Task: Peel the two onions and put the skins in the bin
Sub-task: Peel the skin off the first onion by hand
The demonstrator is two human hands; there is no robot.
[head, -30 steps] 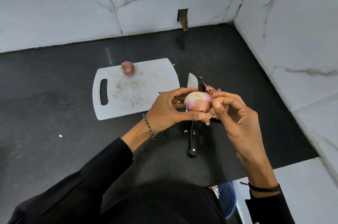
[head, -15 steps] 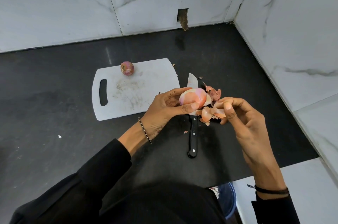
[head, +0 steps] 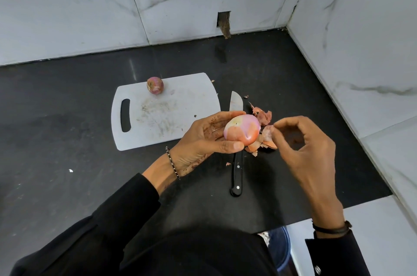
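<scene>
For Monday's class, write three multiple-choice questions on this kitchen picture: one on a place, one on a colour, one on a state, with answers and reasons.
1. Where is the loose onion?
A. on the white cutting board
B. in a bowl
C. on a plate

2. What colour is the knife handle?
A. white
B. red
C. black

3. What state is the held onion in?
A. sliced
B. partly peeled
C. untouched

Answers:
1 A, it sits near the board's far edge.
2 C, the handle is black.
3 B, the left hand grips it with bare flesh showing while the right hand pinches a skin piece.
</scene>
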